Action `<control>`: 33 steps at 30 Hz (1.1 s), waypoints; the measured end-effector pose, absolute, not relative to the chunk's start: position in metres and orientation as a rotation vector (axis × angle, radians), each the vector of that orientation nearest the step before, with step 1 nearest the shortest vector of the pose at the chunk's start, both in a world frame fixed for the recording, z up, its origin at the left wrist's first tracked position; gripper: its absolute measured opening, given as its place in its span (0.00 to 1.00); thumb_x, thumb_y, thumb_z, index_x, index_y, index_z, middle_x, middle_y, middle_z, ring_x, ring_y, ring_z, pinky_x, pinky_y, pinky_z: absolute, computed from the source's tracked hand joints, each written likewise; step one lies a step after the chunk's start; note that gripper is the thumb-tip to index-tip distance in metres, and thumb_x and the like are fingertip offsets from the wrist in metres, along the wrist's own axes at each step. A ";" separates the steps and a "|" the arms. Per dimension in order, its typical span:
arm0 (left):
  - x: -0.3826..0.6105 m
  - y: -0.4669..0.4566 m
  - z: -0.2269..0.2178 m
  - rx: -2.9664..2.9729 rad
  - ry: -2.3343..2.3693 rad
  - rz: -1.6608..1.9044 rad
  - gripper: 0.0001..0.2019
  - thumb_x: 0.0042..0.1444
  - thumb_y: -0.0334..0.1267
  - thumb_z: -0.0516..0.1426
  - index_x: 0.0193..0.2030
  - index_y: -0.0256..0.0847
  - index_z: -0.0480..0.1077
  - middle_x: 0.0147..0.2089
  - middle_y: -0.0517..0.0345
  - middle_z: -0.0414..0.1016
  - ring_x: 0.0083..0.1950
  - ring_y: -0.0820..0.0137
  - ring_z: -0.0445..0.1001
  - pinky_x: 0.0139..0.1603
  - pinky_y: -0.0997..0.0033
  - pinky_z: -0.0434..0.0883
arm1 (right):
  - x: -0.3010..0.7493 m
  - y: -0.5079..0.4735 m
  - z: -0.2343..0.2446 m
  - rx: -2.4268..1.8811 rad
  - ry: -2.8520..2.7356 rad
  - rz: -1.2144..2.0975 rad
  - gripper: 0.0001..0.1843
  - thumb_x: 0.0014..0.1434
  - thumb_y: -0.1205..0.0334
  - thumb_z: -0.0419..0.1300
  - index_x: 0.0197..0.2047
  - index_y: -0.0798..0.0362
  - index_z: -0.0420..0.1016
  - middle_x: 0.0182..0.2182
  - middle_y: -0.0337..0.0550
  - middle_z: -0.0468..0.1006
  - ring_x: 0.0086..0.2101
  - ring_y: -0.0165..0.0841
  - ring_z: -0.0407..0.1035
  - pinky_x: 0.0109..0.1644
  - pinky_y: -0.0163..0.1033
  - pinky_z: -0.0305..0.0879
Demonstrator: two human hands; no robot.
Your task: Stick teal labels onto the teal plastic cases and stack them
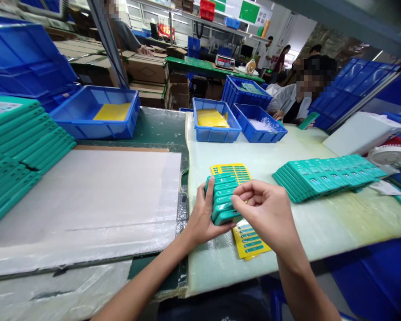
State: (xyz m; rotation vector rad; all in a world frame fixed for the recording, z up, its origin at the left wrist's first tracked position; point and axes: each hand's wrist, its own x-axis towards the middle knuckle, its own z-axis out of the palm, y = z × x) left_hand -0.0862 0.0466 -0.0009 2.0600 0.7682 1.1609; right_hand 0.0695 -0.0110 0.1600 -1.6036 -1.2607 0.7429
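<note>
My left hand is wrapped around a small stack of green plastic cases, held tilted with their narrow edges facing up. Over the right side of that stack, my right hand has its thumb and index finger pinched together at one case's edge. Whatever sits between those fingertips is too small to make out. Beneath the cases lies a yellow sheet of green label strips, partly covered by both hands and the stack.
Long rows of green cases lean on the table at right, and more are piled at far left. Blue bins line the back. A white board lies at left. Across the table, a person holds a green piece.
</note>
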 end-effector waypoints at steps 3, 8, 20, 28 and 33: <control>-0.086 0.047 -0.001 2.062 0.764 1.174 0.70 0.59 0.61 0.73 0.87 0.63 0.22 0.75 0.41 0.47 0.79 0.35 0.58 0.75 0.26 0.68 | 0.071 -0.010 0.157 -1.643 -1.279 0.743 0.10 0.49 0.56 0.67 0.31 0.53 0.85 0.26 0.42 0.82 0.24 0.34 0.74 0.30 0.39 0.71; -0.088 0.046 -0.002 2.070 0.787 1.166 0.70 0.59 0.64 0.73 0.87 0.63 0.22 0.75 0.40 0.47 0.77 0.37 0.62 0.72 0.28 0.71 | 0.078 -0.006 0.154 -1.727 -1.447 0.684 0.08 0.54 0.60 0.66 0.35 0.53 0.85 0.26 0.41 0.81 0.26 0.36 0.74 0.33 0.40 0.69; -0.088 0.048 -0.002 2.037 0.793 1.175 0.66 0.61 0.70 0.69 0.87 0.64 0.24 0.76 0.40 0.49 0.78 0.35 0.60 0.75 0.22 0.66 | 0.124 0.024 0.144 -1.674 -1.603 0.635 0.20 0.70 0.48 0.64 0.50 0.55 0.89 0.37 0.48 0.87 0.33 0.38 0.79 0.40 0.41 0.71; -0.088 0.049 -0.003 2.034 0.793 1.184 0.66 0.61 0.69 0.69 0.87 0.62 0.25 0.76 0.39 0.49 0.78 0.35 0.61 0.75 0.25 0.68 | 0.118 0.023 0.115 -1.447 -1.263 1.073 0.24 0.61 0.42 0.72 0.36 0.59 0.84 0.28 0.45 0.83 0.28 0.34 0.78 0.33 0.38 0.77; -0.088 0.052 -0.002 2.069 0.772 1.208 0.64 0.63 0.69 0.68 0.88 0.61 0.27 0.75 0.39 0.52 0.76 0.38 0.63 0.73 0.29 0.71 | 0.120 0.019 0.113 -1.404 -1.180 1.044 0.24 0.57 0.47 0.75 0.46 0.59 0.85 0.31 0.44 0.84 0.27 0.33 0.78 0.32 0.38 0.78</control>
